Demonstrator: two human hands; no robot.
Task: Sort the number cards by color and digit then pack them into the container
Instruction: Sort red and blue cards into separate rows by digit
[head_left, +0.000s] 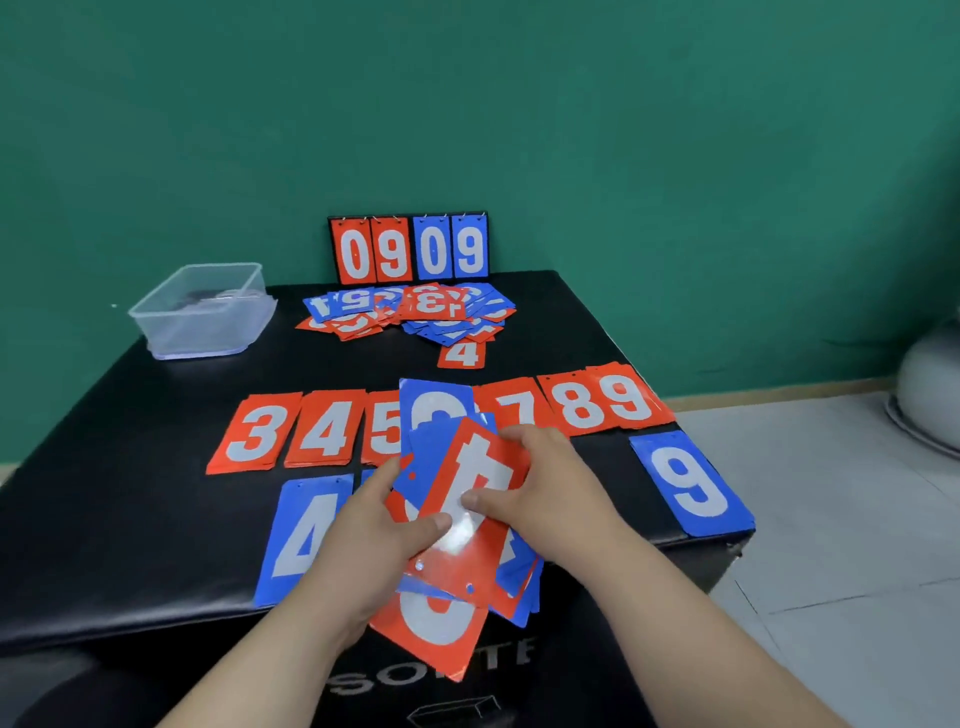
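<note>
Above the near table edge I hold a fanned stack of red and blue number cards (467, 551). My left hand (363, 545) grips the stack from below, thumb on the top red card showing an upside-down 4. My right hand (540, 483) pinches that red 4 card (480, 467). Red piles 3 (254, 431), 4 (324, 428), 5 (382, 426), 7, 8 (576, 402) and 9 (626, 397) lie in a row. A blue 4 (301, 535) and a blue 9 (688, 480) lie nearer me. A clear plastic container (205, 312) stands back left.
An unsorted heap of cards (410, 309) lies at the back of the black table (130, 467), with a lone red 4 (461, 354) in front of it. A flip scoreboard (408, 249) reading 0909 stands against the green wall. Tiled floor lies to the right.
</note>
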